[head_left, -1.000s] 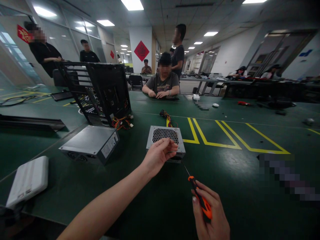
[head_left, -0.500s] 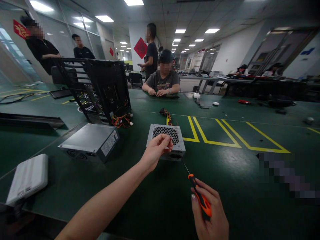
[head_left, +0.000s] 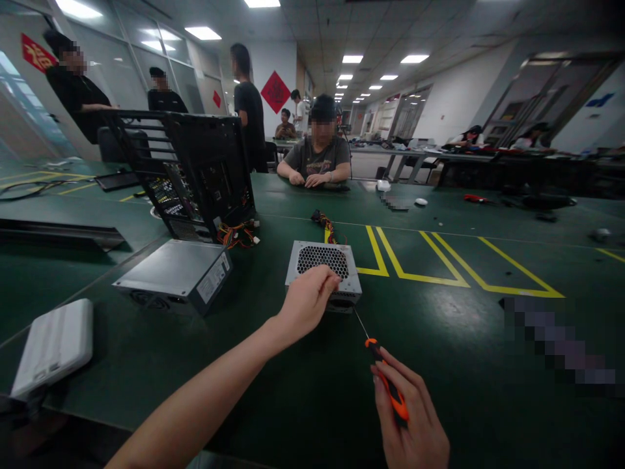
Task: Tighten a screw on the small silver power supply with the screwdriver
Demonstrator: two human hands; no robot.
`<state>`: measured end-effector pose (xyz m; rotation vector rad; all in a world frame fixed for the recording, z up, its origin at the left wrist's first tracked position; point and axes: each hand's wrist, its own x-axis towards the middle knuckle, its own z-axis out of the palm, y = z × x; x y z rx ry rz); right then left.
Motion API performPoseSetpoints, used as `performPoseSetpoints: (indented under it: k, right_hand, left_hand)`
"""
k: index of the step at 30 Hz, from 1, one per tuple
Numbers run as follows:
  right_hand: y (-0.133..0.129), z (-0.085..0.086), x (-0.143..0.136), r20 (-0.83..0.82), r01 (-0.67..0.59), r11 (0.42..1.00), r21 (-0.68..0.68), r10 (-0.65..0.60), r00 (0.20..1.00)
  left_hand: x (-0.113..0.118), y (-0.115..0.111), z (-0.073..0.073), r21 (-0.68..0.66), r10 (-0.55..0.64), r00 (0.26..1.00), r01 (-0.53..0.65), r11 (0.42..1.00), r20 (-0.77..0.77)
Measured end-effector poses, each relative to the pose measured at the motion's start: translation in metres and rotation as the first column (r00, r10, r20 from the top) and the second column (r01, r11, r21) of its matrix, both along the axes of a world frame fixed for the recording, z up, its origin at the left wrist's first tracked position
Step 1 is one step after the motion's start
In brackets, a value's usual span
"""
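Note:
A grey power supply unit [head_left: 352,284] lies on the green table with its honeycomb vent facing up and a bundle of coloured cables behind it. Over its front edge is my left hand [head_left: 310,294], fingers pinched together; whatever may be between the fingertips is too small to make out. My right hand [head_left: 413,410] grips a screwdriver [head_left: 374,348] with an orange and black handle. Its thin shaft slants up to the lower right corner of the power supply's front face. Whether the tip touches a screw there I cannot see.
On the left lie a second power supply [head_left: 170,270] and a white power bank [head_left: 53,345]. Behind them stands an open black computer case [head_left: 190,176]. Yellow tape [head_left: 430,280] marks the table at right. A person [head_left: 317,153] sits across the table.
My left hand has turned over slightly, its back now more toward me. The screwdriver and my right hand have hardly moved. In the background a standing person has shifted left.

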<state>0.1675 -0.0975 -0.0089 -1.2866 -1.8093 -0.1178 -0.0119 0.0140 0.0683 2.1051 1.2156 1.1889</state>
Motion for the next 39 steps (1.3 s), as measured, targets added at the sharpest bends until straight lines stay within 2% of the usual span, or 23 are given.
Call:
performPoseSetpoints:
  k: [2,5,7,10,14,19,23,26,30,33,36,39]
  right_hand:
    - [0.000,-0.002,0.002,0.029,0.048,0.999,0.021,-0.048,0.998]
    - [0.000,-0.003,0.003,0.026,0.090,0.996,0.020,-0.091,0.996]
    - [0.000,-0.003,0.003,0.003,0.093,0.996,-0.014,-0.093,0.996]
    - [-0.002,-0.002,0.000,-0.005,0.119,0.992,-0.039,-0.119,0.993]
    - [-0.006,-0.006,-0.003,0.047,0.172,0.983,-0.071,-0.169,0.985]
    - [-0.009,-0.011,0.000,0.012,0.207,0.958,-0.200,-0.209,0.978]
    - [-0.007,-0.009,0.001,-0.045,0.211,0.923,-0.323,-0.238,0.970]
    - [-0.005,-0.006,0.000,-0.067,0.218,0.908,-0.359,-0.258,0.964]
    - [-0.004,-0.004,-0.004,-0.101,0.237,0.932,-0.273,-0.273,0.957]
    - [-0.007,-0.003,-0.005,-0.143,0.200,0.962,-0.188,-0.228,0.963]
    - [-0.013,-0.002,-0.002,-0.143,0.162,0.974,-0.160,-0.185,0.972]
    - [-0.022,-0.001,0.005,-0.109,0.176,0.975,-0.137,-0.192,0.975]
  left_hand:
    - [0.000,0.000,-0.002,0.111,0.028,0.977,-0.005,0.994,-0.210]
    - [0.000,0.001,-0.008,0.207,0.074,0.881,0.028,0.978,-0.468]
    - [0.001,0.001,-0.013,0.244,0.106,0.808,0.047,0.969,-0.579]
    - [0.001,0.002,-0.022,0.292,0.164,0.732,0.050,0.955,-0.662]
    - [0.002,0.006,-0.034,0.364,0.231,0.685,0.054,0.930,-0.691]
    - [0.002,0.008,-0.045,0.422,0.270,0.703,0.048,0.905,-0.658]
    - [0.002,0.009,-0.050,0.443,0.284,0.717,0.040,0.895,-0.637]
    - [0.003,0.010,-0.052,0.460,0.292,0.722,0.041,0.887,-0.627]
    - [0.003,0.012,-0.055,0.482,0.304,0.734,0.037,0.875,-0.607]
    - [0.005,0.011,-0.056,0.502,0.312,0.743,0.037,0.864,-0.592]
    - [0.008,0.007,-0.056,0.515,0.321,0.742,0.038,0.856,-0.589]
    - [0.012,-0.003,-0.054,0.523,0.328,0.739,0.039,0.851,-0.589]
